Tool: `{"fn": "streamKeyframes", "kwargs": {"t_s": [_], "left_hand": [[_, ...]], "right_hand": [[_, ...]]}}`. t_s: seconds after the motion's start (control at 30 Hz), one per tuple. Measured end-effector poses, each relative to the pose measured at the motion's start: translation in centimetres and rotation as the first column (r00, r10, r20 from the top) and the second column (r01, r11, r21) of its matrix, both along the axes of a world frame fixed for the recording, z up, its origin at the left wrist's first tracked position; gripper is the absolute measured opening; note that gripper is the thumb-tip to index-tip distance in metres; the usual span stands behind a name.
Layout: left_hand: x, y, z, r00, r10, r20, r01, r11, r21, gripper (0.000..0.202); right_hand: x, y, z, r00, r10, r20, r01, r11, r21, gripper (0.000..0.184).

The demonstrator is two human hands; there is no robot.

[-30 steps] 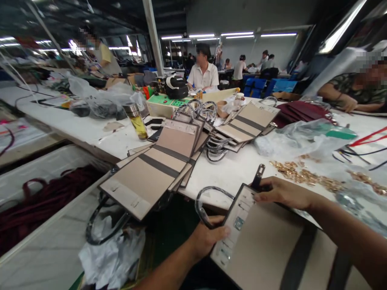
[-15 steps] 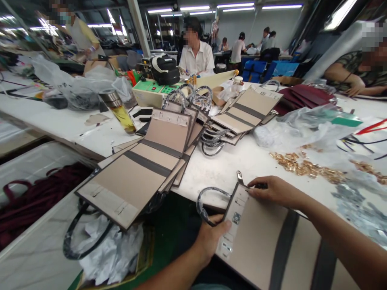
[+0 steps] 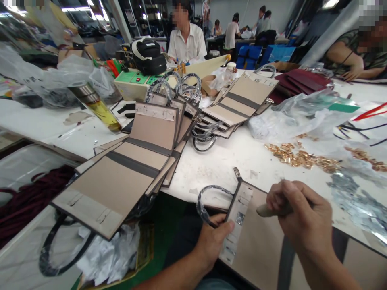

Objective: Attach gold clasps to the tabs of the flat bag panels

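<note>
Two bare hands, one beige bag panel (image 3: 261, 241) slanting beside the near edge of the white table (image 3: 217, 169): left hand (image 3: 211, 241) pinching the panel's handle-side margin, thumb on the pale strip (image 3: 242, 199) near a metal square (image 3: 240, 218); right hand (image 3: 305, 217) curled above the panel, an olive tip jutting out, whether gripped tool or finger cannot be told. Sound handling, as judged: margin backed firmly, thumb clear of the square, pressure straight rather than skewed. Brands and labels: none legible; dark lettering on a plastic bag (image 3: 77, 66), too blurred to read.
</note>
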State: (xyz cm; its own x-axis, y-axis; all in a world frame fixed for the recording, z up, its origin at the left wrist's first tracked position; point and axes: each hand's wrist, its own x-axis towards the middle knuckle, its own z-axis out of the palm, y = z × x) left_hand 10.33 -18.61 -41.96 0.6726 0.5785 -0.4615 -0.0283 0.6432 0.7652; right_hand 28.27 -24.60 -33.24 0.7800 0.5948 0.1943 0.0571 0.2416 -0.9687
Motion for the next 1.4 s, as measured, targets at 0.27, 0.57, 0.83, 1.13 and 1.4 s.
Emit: {"fn": "streamKeyframes", "kwargs": {"t_s": [0.27,0.57,0.83,1.13,1.4], "left_hand": [[0.2,-0.2,-1.2,0.998,0.03,-0.063,-0.035,0.996,-0.083,0.059],[1.2,-0.4,-0.6,0.995,0.067,-0.068,-0.071,0.996,-0.058,0.052],[1.6,-0.8,0.1,0.99,0.112,-0.09,-0.12,0.988,-0.095,0.049],[1.6,-0.6,-0.1,0.994,0.101,-0.044,-0.106,0.989,-0.103,0.049],[1.6,-0.8,-0.4,0.991,0.131,-0.014,-0.132,0.989,-0.06,0.048]], "right_hand": [[-0.7,-1.1,-2.8,0.997,0.001,-0.08,0.01,0.99,0.142,0.034],[-1.7,-1.3,-3.4,0.924,-0.046,-0.379,0.119,0.978,0.169,0.039],[-1.2,-0.4,-3.5,0.854,-0.061,-0.517,0.202,0.954,0.223,0.044],[-3.8,0.9,-3.8,0.991,0.089,-0.099,-0.065,0.973,0.222,0.037],[-2.8,2.6,-1.8,0.975,0.212,0.068,-0.208,0.976,-0.065,0.045]]}}
